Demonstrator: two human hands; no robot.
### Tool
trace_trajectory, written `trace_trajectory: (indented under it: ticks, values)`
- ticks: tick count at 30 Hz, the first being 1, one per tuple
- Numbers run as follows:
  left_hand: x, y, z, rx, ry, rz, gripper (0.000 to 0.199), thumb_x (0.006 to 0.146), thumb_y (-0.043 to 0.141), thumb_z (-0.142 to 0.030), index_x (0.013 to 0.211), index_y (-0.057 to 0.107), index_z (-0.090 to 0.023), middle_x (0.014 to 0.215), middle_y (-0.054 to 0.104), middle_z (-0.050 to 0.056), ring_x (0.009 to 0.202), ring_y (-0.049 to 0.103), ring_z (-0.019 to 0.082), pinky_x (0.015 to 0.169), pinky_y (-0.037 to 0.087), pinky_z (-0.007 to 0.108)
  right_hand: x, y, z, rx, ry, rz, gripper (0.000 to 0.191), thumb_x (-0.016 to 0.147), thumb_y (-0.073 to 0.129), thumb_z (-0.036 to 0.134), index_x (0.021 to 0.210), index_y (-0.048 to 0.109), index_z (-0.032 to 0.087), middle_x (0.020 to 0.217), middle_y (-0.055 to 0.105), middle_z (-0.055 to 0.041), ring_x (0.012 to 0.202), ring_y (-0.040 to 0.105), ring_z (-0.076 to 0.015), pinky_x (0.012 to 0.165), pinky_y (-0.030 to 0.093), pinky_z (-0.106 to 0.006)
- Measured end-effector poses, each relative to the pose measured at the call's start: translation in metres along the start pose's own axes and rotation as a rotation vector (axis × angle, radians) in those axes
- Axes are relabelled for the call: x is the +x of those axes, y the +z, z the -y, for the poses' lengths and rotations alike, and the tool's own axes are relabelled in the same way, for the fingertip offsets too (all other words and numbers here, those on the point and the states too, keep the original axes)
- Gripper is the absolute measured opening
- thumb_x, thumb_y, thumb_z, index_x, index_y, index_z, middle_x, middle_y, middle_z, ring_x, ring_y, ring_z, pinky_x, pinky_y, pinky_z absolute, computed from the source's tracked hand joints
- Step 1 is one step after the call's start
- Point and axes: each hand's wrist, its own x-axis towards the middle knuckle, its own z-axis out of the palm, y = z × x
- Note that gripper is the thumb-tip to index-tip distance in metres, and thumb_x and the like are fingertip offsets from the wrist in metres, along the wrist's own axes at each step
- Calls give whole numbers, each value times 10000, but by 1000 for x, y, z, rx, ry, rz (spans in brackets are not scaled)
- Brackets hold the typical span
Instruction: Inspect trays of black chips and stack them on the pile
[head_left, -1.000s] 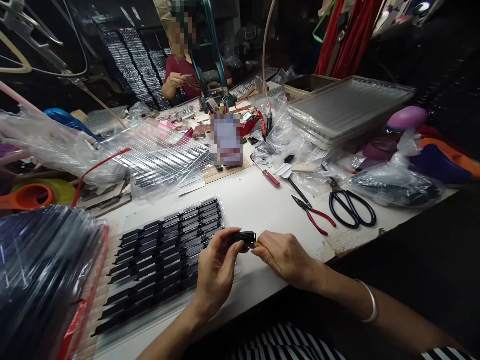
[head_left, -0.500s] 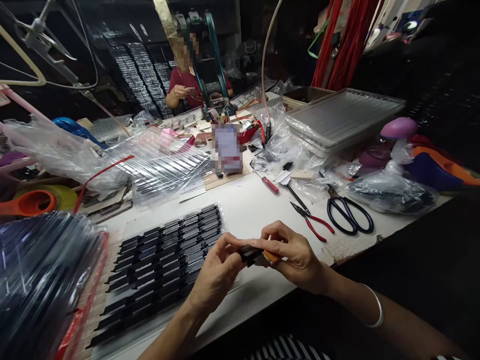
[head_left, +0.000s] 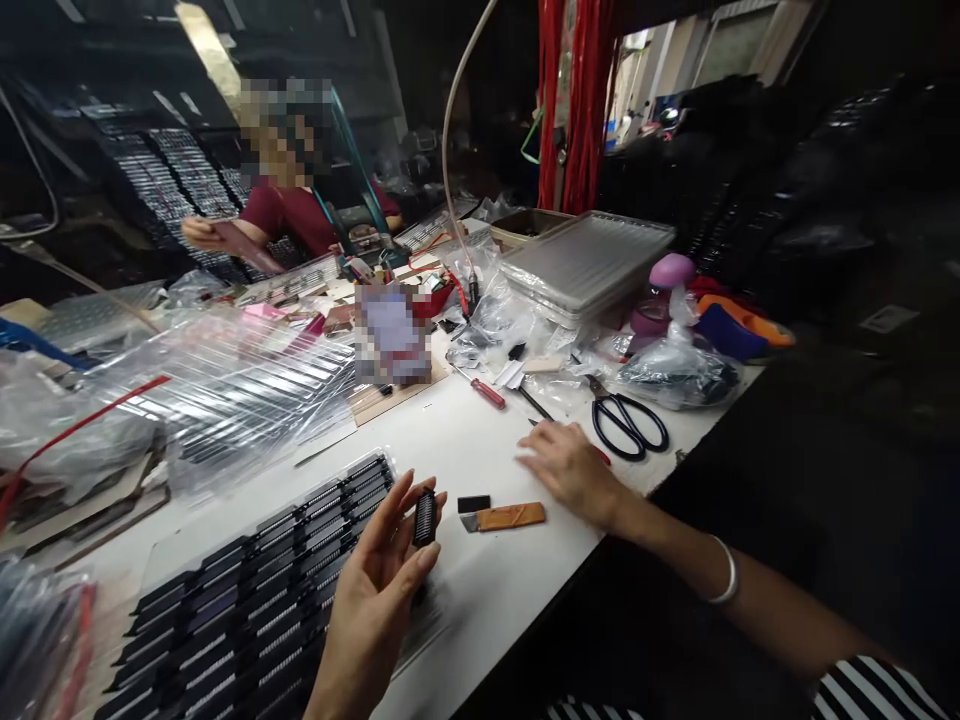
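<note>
My left hand (head_left: 379, 580) grips a small black piece with a row of fine ridges (head_left: 424, 518) between thumb and fingers. Beside it lies a transparent tray (head_left: 388, 462) with rows of similar-looking black parts (head_left: 289, 590). Over the red-handled pliers (head_left: 602, 456) hovers my right hand (head_left: 570, 472), fingers stretched out and slightly blurred; it covers most of the tool, and contact cannot be made out. Between my hands, a short-bladed knife with an orange-brown handle (head_left: 511, 516) rests on the white table, just below a small flat black block (head_left: 473, 504).
Large scissors (head_left: 628, 425) and a red screwdriver (head_left: 487, 392) lie past my right hand. Behind them are plastic bags (head_left: 517, 320), a lidded clear box (head_left: 592, 265) and a bagged bundle (head_left: 679, 375). Clear plastic trays (head_left: 247, 390) lie left. A co-worker (head_left: 292, 215) sits opposite.
The orange-handled knife has gone from my right hand onto the table. My right hand has moved away over the pliers, while my left keeps a black piece. The view has turned right.
</note>
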Motion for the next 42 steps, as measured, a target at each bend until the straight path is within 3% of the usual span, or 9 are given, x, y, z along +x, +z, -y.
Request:
trace_trajectory:
  ticks: [4,9,14,19,22,26,33,38,42]
  values:
    - [-5,7,-3,-18,-36,4,591,720,721,-326,1277,526,-291,1344,529,74,1238,485,288,1084,326,410,2,-12,-63,-163,236,-117,304,897,374,109,943,673,85,885,612,-153,823,529,-253,740,341,-381]
    - [-5,9,1,-19,-20,31,610,698,744,-310,1269,532,-276,1325,542,76,1240,481,293,1106,284,417,12,-6,-103,-154,215,-112,397,858,357,70,1134,638,118,843,606,-123,824,535,-252,743,363,-370]
    - [-2,3,6,-2,5,72,638,718,734,-298,1305,485,-271,1340,522,85,1263,454,294,1123,243,436,36,-3,-110,-38,117,-137,500,862,327,57,1330,486,137,967,623,-102,879,558,-205,789,434,-320]
    - [-1,1,7,15,11,112,633,729,726,-283,1309,474,-297,1327,536,68,1240,483,262,1084,328,371,51,5,-122,50,44,-109,415,787,376,-3,945,721,166,888,650,-75,854,574,-185,804,456,-296]
    - [-1,2,8,35,31,110,631,722,730,-280,1304,487,-292,1307,555,70,1238,486,257,1058,364,339,52,11,-127,70,12,-93,373,798,394,15,814,736,165,813,632,-81,801,559,-191,757,466,-312]
    - [-2,3,8,58,36,141,648,711,737,-268,1309,486,-278,1299,562,85,1224,500,263,1050,376,344,52,12,-130,88,-79,-69,294,832,465,105,717,727,172,904,617,-105,882,535,-226,808,453,-372]
    - [-2,1,11,82,66,149,637,736,714,-271,1325,472,-288,1319,544,76,1272,448,258,1089,324,355,54,10,-142,165,-194,48,362,825,415,76,933,735,207,914,690,-71,974,584,-223,893,470,-382]
    - [0,-3,14,117,80,212,645,757,700,-247,1344,438,-301,1330,530,75,1274,449,247,1092,321,352,61,14,-145,188,-164,94,538,838,378,103,1333,500,274,1267,592,-35,1195,513,-217,1023,397,-431]
    - [-1,0,14,94,80,203,635,758,698,-250,1339,445,-292,1325,533,84,1260,465,249,1089,326,360,69,13,-142,180,-136,143,564,859,465,225,1413,379,287,1424,442,-42,1296,412,-257,1063,344,-444]
